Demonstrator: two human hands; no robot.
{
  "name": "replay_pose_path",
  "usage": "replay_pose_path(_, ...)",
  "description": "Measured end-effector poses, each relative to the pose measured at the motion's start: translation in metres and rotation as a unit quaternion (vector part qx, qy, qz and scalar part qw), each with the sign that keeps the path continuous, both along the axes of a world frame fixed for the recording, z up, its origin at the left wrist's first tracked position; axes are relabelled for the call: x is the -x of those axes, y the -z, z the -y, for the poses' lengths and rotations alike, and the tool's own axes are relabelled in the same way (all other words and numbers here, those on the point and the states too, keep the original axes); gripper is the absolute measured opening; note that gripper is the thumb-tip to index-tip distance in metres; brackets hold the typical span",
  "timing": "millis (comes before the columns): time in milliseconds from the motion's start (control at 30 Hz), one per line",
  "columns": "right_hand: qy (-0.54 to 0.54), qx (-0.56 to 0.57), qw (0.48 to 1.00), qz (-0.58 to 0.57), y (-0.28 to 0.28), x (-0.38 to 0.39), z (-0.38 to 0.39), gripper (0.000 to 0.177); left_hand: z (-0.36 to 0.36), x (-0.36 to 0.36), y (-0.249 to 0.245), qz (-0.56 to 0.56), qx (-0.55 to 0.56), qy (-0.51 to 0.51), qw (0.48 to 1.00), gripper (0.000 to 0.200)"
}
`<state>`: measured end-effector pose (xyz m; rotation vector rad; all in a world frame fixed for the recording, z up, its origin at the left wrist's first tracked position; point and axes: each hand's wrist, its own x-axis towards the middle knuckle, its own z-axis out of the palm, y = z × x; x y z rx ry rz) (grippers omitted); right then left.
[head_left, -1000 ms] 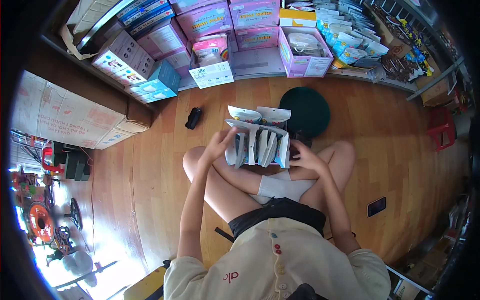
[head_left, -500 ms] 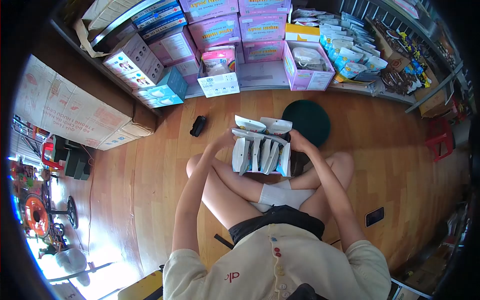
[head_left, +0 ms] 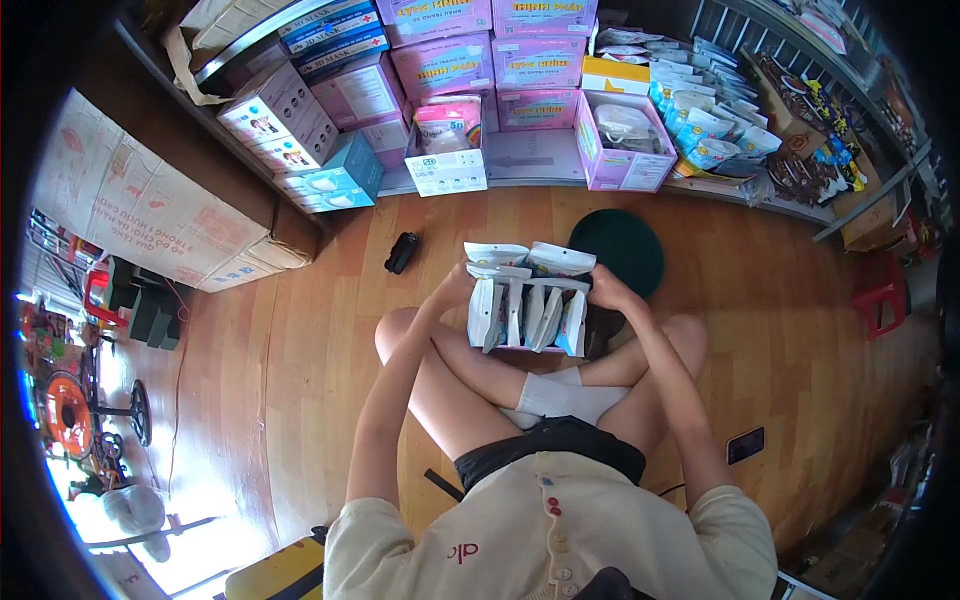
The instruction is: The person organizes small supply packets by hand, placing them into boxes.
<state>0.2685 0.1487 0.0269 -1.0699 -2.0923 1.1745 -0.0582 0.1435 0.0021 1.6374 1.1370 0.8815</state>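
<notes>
Squarely between our hands, the box of packets (head_left: 527, 318) rests on our crossed legs. Our left hand (head_left: 453, 287) curls around its left edge and our right hand (head_left: 608, 290) clasps the right edge, both closed on it.

Left hand (head_left: 452, 288), right hand (head_left: 608, 290) grip box of packets (head_left: 527, 305) on lap.
</notes>
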Motion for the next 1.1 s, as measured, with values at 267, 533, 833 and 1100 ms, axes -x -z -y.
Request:
replay_pose_path(267,0.037,0.044,0.996,-0.065,0.002,0.017,0.004,0.049,0.007,-0.002,-0.024,-0.062,0.080,0.004,0.995,0.036)
replay_pose_path(533,0.006,0.057,0.998,0.007,0.016,0.006,-0.013,0.048,-0.011,0.022,0.047,-0.060,0.067,0.025,0.996,0.053)
replay_pose_path(833,0.102,0.107,0.989,-0.022,0.021,-0.061,0.062,0.052,0.106,0.012,0.004,0.285,0.145,-0.189,0.929,0.060)
replay_pose_path(1100,0.106,0.179,0.967,-0.145,0.023,-0.034,0.114,0.051,0.146,-0.024,0.000,0.403,0.185,-0.207,0.872,0.081)
